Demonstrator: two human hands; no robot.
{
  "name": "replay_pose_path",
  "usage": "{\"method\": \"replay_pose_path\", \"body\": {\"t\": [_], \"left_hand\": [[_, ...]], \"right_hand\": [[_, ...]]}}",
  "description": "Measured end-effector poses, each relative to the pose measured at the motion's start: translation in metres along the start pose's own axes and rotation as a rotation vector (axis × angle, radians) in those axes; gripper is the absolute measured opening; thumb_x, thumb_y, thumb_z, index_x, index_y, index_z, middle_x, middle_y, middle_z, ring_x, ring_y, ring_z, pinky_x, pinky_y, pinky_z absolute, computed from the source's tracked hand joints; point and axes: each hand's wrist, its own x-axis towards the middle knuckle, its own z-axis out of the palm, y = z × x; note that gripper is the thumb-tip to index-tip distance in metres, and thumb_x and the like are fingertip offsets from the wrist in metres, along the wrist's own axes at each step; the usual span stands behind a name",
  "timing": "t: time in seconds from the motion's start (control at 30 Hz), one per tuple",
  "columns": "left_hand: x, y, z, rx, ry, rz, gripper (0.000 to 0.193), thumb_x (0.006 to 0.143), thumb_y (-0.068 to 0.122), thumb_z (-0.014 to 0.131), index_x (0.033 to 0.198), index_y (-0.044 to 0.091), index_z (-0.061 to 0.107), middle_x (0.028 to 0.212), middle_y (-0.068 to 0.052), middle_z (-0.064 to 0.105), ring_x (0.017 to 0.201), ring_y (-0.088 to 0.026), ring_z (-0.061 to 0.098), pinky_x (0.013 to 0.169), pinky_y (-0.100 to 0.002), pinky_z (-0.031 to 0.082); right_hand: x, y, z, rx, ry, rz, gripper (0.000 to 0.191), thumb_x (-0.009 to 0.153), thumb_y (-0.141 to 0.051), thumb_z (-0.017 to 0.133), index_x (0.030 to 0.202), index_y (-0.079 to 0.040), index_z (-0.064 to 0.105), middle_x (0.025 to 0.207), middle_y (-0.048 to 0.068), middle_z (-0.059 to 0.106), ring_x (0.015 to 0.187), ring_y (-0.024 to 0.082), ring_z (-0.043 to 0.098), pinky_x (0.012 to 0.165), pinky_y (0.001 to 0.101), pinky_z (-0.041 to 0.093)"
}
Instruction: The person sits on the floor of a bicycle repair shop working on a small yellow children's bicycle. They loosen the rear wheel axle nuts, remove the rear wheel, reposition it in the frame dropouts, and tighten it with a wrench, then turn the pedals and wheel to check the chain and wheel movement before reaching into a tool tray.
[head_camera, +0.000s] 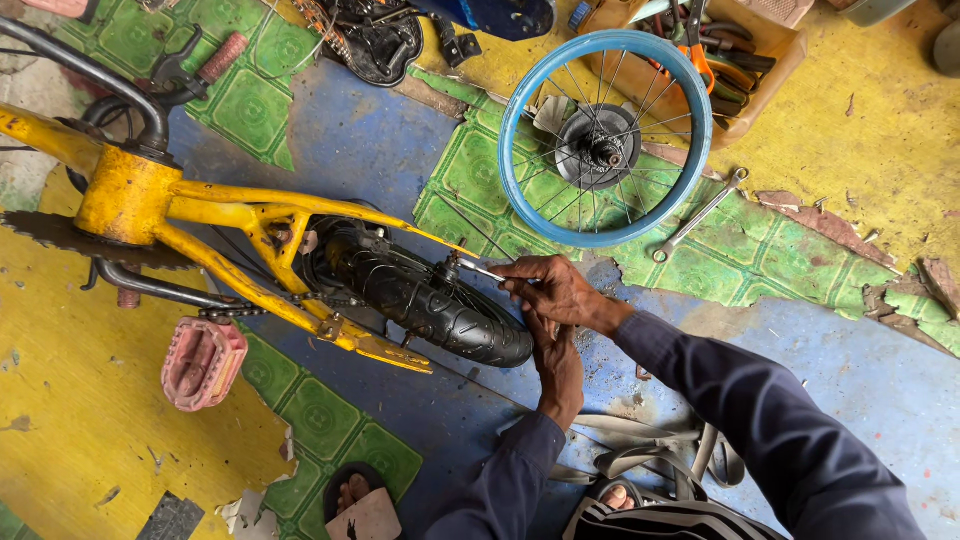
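A yellow bicycle frame (200, 215) lies upside down across a floor of worn yellow, blue and green patterned covering (860, 160), its toothed chainring (60, 235) at the far left and a pink pedal (203, 362) sticking out below it. Seated in the rear fork is a small wheel with a black tyre (430, 300), which runs slantwise from the frame toward the person. Above and to the right, apart from the bicycle, a bare blue wheel rim (606, 138) with spokes and a dark hub lies flat, partly over a cardboard box of tools (745, 60). A double-ended spanner (700, 215) rests on the green patch just right of the rim. The person's right hand (555, 292), in a dark sleeve, has its fingers pressed together, pinching a thin metal tool (482, 270) whose tip sits at the wheel's axle. The left hand (558, 365) lies below it, fingers curled against the tyre's near edge; whether it grips the tyre cannot be told. Sandalled feet (362, 505) show at the bottom edge.
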Motion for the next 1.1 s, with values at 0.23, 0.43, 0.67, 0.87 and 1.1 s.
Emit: {"method": "replay_pose_path", "body": {"t": [0.23,0.43,0.67,0.87,1.1], "left_hand": [[-0.012,0.002,-0.002,-0.145,-0.188,0.131,0.055,0.106,0.024,0.056,0.153,0.008,0.034,0.139,-0.012,0.05,0.125,-0.02,0.052,0.105,-0.038,0.047],[-0.024,0.012,0.001,-0.273,-0.145,0.028,0.043,0.102,0.018,0.056,0.144,0.009,0.046,0.137,0.0,0.051,0.123,-0.013,0.055,0.101,-0.034,0.05],[-0.027,0.021,0.004,-0.371,-0.208,0.072,0.026,0.108,0.012,0.058,0.131,0.0,0.056,0.125,-0.009,0.061,0.11,-0.021,0.06,0.091,-0.04,0.052],[-0.027,0.029,0.006,-0.452,-0.144,0.014,0.036,0.099,0.01,0.057,0.135,0.012,0.054,0.127,-0.002,0.061,0.113,-0.015,0.061,0.092,-0.035,0.053],[-0.021,0.026,0.02,-0.735,-0.006,-0.093,0.011,0.102,0.02,0.056,0.111,0.015,0.055,0.093,0.001,0.054,0.083,-0.012,0.054,0.075,-0.037,0.049]], "right_hand": [[-0.01,-0.041,-0.003,-0.215,0.036,-0.058,0.032,0.095,-0.009,0.066,0.127,-0.006,0.071,0.094,0.011,0.076,0.074,0.016,0.074,0.067,0.0317,0.061],[-0.01,-0.053,0.002,-0.267,0.056,0.093,0.032,0.095,-0.011,0.066,0.126,-0.008,0.073,0.08,0.009,0.075,0.066,0.015,0.072,0.062,0.0317,0.058],[-0.007,-0.048,-0.001,-0.208,0.015,0.175,0.033,0.094,-0.012,0.067,0.126,-0.009,0.072,0.082,0.008,0.075,0.066,0.015,0.072,0.064,0.0302,0.06],[-0.011,-0.038,0.0,-0.193,0.039,0.151,0.034,0.092,-0.011,0.069,0.126,-0.008,0.073,0.09,0.011,0.08,0.079,0.014,0.076,0.074,0.0291,0.062],[0.005,-0.029,-0.016,-0.32,-0.122,-0.116,0.027,0.091,-0.009,0.067,0.116,-0.002,0.076,0.1,0.014,0.079,0.081,0.019,0.073,0.07,0.0319,0.058]]}}
